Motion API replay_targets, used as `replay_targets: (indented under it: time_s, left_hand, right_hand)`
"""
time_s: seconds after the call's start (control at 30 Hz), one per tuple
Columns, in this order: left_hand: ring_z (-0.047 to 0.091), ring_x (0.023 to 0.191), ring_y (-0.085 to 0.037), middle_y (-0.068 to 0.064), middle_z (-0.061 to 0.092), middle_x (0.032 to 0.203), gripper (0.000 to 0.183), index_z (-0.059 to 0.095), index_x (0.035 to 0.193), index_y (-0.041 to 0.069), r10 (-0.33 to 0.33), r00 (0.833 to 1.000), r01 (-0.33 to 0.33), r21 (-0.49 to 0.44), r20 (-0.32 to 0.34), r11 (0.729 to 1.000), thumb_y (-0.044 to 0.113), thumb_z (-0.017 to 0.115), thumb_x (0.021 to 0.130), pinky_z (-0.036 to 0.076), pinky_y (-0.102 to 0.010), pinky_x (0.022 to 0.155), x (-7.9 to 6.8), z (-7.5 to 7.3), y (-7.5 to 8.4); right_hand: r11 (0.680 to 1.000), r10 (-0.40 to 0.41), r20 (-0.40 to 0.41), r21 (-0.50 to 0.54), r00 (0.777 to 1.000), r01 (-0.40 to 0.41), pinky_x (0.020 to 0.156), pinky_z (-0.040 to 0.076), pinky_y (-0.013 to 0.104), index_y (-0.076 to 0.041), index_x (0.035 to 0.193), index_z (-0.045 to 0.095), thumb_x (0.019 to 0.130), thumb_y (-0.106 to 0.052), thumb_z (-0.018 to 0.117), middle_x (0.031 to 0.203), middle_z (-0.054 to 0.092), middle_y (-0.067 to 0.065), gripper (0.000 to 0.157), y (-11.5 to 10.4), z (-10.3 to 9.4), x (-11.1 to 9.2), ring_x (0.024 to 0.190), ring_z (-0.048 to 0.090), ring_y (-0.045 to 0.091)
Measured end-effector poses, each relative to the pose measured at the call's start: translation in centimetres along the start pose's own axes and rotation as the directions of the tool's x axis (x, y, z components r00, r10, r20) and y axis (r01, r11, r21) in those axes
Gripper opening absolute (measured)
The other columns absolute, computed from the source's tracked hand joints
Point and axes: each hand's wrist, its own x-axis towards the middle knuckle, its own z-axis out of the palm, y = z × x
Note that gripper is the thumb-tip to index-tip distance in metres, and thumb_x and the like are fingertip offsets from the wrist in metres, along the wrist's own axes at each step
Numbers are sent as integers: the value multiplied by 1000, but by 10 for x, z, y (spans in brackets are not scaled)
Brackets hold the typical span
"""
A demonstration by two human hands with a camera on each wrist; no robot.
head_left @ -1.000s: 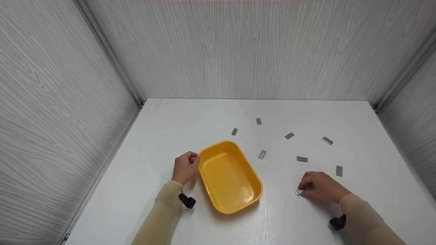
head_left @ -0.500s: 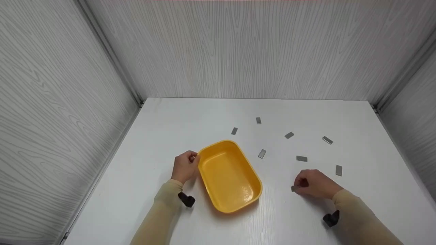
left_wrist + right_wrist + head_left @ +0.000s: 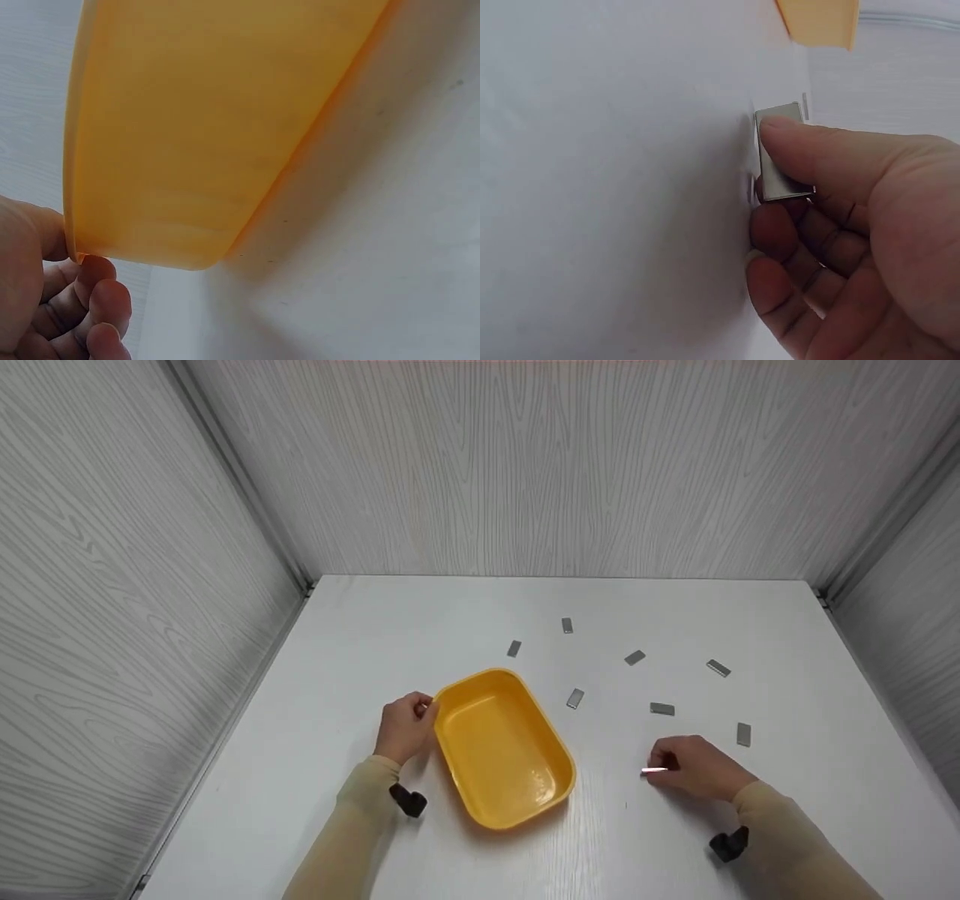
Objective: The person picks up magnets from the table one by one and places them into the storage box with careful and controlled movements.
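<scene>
Head view: right hand (image 3: 699, 766) pinches a flat silver metal rectangle (image 3: 778, 186) right of the yellow plastic tray (image 3: 499, 750), whose rim the left hand (image 3: 405, 729) pinches; probably a pick-up step, next needing a firm hold.

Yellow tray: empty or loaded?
Empty: the head view shows only bare floor inside the yellow tray. The metal piece pinched by the right hand is outside it.

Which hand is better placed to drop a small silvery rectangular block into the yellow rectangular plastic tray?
Likely the right hand: it pinches a silvery block, whereas the left hand is occupied gripping the yellow plastic tray.
</scene>
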Motion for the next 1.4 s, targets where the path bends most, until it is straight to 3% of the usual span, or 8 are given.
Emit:
replay_targets:
  time_s: [0.17,0.57,0.77,0.97,1.17,1.27,1.4]
  left_hand:
    - [53,69,-18,-3,58,76,16,68,98,12,-18,1000,18,11,6,1000,26,62,94,47,-29,62,0,0,0]
    - [50,61,-16,-1,56,70,15,69,95,8,80,996,-80,19,-24,997,22,63,93,44,-28,57,1,0,-2]
    - [52,64,-17,-1,58,73,16,69,96,9,52,999,-52,1,-12,999,23,62,94,47,-28,59,1,0,-2]
    - [52,68,-18,-2,58,76,17,68,98,10,13,1000,-13,1,1,1000,26,62,94,47,-28,62,2,1,-2]
    - [53,69,-18,-2,58,76,17,68,98,10,10,1000,-10,-9,5,1000,25,62,94,47,-28,63,2,1,-2]
    - [52,69,-18,-2,58,76,17,68,98,10,18,1000,-18,-9,2,1000,25,62,94,47,-28,63,2,1,-2]
    - [51,65,-17,-1,58,73,15,69,95,8,81,996,-81,1,-25,997,22,63,93,46,-29,61,1,1,-3]
  right_hand:
    - [1000,-3,0,-10,1000,3,65,43,24,-26,82,60,85,-28,74,75,56,-12,14,-3,-2,0,72,50,9]
    - [999,-16,-2,28,1000,16,63,44,24,-23,87,62,85,-18,73,76,57,-11,12,-4,-3,3,71,51,9]
    - [997,-42,5,59,999,41,64,46,24,-24,91,65,85,-12,71,80,60,-11,15,-1,-2,5,73,53,10]
    - [999,-28,-5,26,1000,28,69,48,26,-22,95,65,80,-6,73,87,61,-10,23,-1,-4,4,78,55,12]
    - [1000,-26,-21,-17,999,25,69,47,27,-20,95,67,80,-7,73,86,62,-10,21,-2,-4,4,77,54,11]
    - [999,-32,-33,-28,999,31,67,47,27,-19,94,68,80,-7,74,86,61,-9,20,-3,-4,3,76,53,11]
    - [998,-33,-56,-59,998,29,66,46,26,-20,92,69,78,-9,75,84,57,-9,18,-4,-3,3,76,51,12]
